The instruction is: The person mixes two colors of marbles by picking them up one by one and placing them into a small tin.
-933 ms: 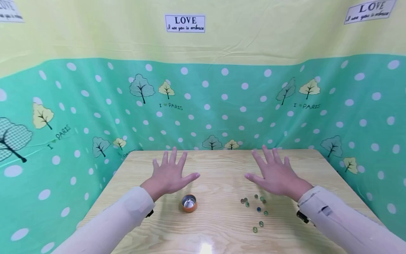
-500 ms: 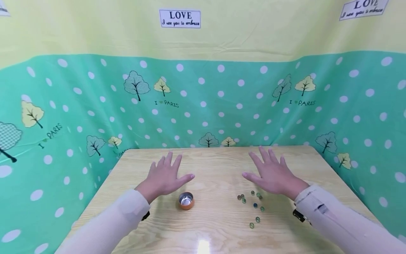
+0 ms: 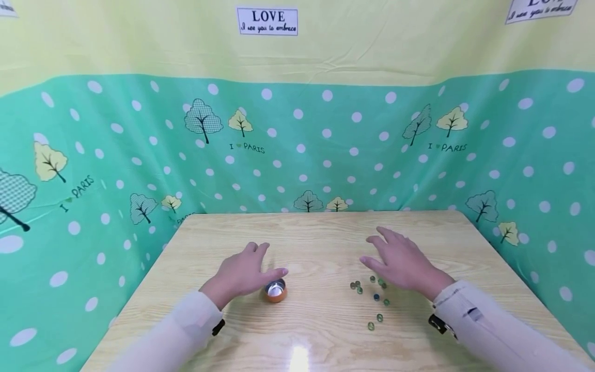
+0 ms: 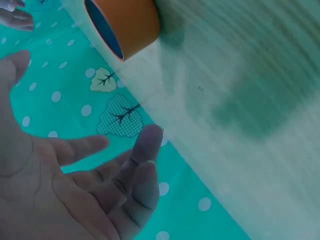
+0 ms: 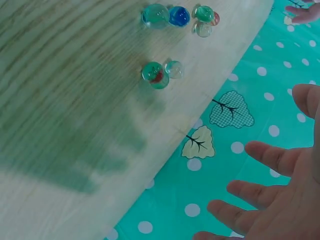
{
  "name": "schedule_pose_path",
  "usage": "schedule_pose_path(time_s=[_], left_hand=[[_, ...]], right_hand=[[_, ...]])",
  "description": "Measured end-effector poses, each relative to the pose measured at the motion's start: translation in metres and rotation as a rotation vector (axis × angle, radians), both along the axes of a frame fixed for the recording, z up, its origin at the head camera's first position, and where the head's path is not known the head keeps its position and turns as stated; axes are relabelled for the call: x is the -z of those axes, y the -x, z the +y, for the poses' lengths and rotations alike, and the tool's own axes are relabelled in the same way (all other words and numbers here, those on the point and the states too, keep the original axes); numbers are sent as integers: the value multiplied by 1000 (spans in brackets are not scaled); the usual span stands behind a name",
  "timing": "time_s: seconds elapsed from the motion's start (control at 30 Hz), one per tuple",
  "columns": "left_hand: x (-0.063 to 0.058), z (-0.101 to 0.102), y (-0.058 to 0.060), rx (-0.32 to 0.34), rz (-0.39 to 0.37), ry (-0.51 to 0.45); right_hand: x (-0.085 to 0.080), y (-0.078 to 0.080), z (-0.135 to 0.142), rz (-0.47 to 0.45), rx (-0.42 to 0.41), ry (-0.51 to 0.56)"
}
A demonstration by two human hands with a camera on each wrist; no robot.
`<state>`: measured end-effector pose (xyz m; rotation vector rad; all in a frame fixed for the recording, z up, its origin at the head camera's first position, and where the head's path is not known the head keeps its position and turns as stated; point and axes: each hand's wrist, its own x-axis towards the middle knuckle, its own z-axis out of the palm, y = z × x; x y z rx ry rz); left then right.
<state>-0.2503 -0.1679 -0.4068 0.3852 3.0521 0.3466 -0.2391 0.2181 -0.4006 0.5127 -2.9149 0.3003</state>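
Note:
A small orange cup [image 3: 276,298] with a shiny silver inside stands upright on the wooden table, left of the middle. My left hand [image 3: 239,274] hovers just beside and above it, thumb over the cup's far rim in the head view. In the left wrist view the left hand [image 4: 80,185] has loosely bent fingers, apart from the cup [image 4: 135,22] and holding nothing. Several glass marbles, among them a blue marble [image 3: 376,297] and a green marble [image 3: 371,326], lie scattered on the right. Above their far side hangs my right hand [image 3: 404,261], its fingers [image 5: 277,159] spread and holding nothing.
The pale wooden table [image 3: 316,248] is enclosed at the back and sides by a green and yellow curtain [image 3: 325,150] with dots and trees. Both sleeves [image 3: 186,330] reach in from the front. A light reflection shines near the front edge.
Both hands have come down from a flat, spread pose, and their fingers now bend more. The left hand is closer to the cup. The head view has shifted slightly; cup and marbles stay put.

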Motion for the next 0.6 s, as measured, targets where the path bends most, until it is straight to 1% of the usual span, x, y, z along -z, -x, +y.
schedule_pose_path(time_s=[0.3, 0.5, 0.6], left_hand=[[15, -1, -7, 3, -42, -50], [21, -2, -8, 20, -38, -57], [25, -2, -9, 20, -50, -65]], right_hand=[[11, -1, 2, 38, -14, -4], [19, -2, 2, 14, -9, 3], [23, -2, 2, -5, 2, 14]])
